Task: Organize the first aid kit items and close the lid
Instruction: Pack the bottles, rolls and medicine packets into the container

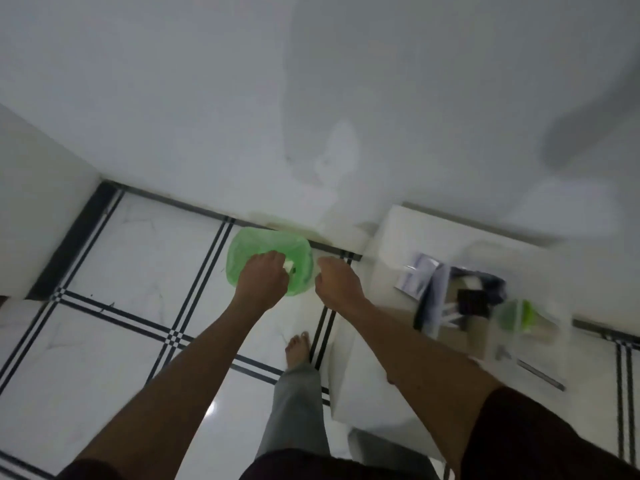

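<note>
- First aid kit, a clear plastic box (460, 299) with blurred contents, sits on the low white bench (381, 306) at the right, beside the wall; dark and pale packets lie jumbled inside it, too smeared to tell apart.
- Just right of the box, a clear lid-like piece with a green part (519, 317) rests on the bench; whether it belongs to the box I cannot tell.
- A white-and-blue flat packet (415, 275) lies on the bench at the box's left edge; no writing on it can be read.
- Both bare arms reach forward over the white tiled floor with black line borders (138, 265); a bare foot (298, 348) stands on it below them.
- The left hand (263, 278) is curled over a small white object (289, 265), held above the bin.
- The right hand (337, 282) is loosely fisted just beside it, apart from the left; nothing shows in it.
- Farther out, a bin lined with a green plastic bag (256, 244) stands on the floor against the white wall (311, 98).
</note>
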